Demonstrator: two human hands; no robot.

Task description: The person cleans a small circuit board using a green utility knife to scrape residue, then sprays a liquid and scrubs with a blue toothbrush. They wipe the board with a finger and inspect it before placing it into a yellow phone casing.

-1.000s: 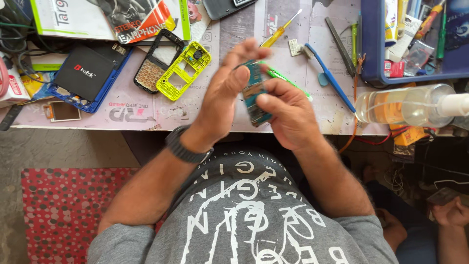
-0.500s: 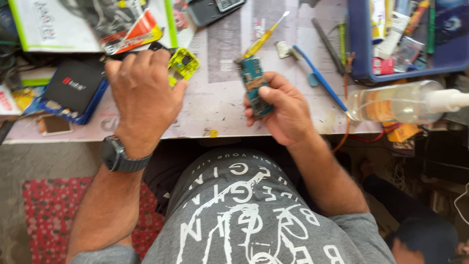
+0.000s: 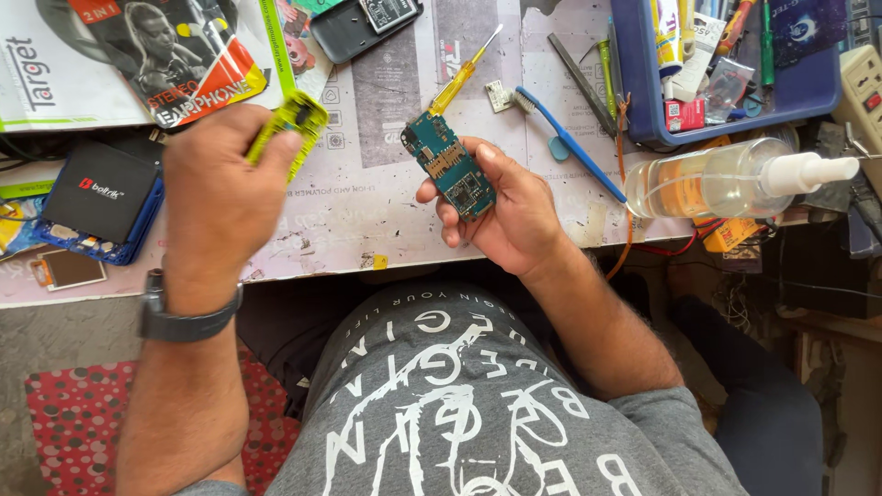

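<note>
My right hand (image 3: 510, 207) holds a small blue-green phone circuit board (image 3: 448, 163) upright over the near edge of the paper-covered workbench (image 3: 367, 197). Off to the left, my left hand (image 3: 220, 197) grips a yellow-green phone housing frame (image 3: 292, 127) and lifts it above the bench; its fingers cover most of the frame. A dark watch (image 3: 188, 317) sits on that wrist.
A yellow-handled screwdriver (image 3: 464, 72), a blue toothbrush (image 3: 562, 142) and a clear spray bottle (image 3: 735, 179) lie right of the board. A blue tray (image 3: 735, 115) of tools stands at back right. A black box (image 3: 103, 191) and printed packaging (image 3: 138, 55) lie on the left.
My left hand left the circuit board, reached left across the bench and picked up the yellow-green frame. The right hand kept hold of the board.
</note>
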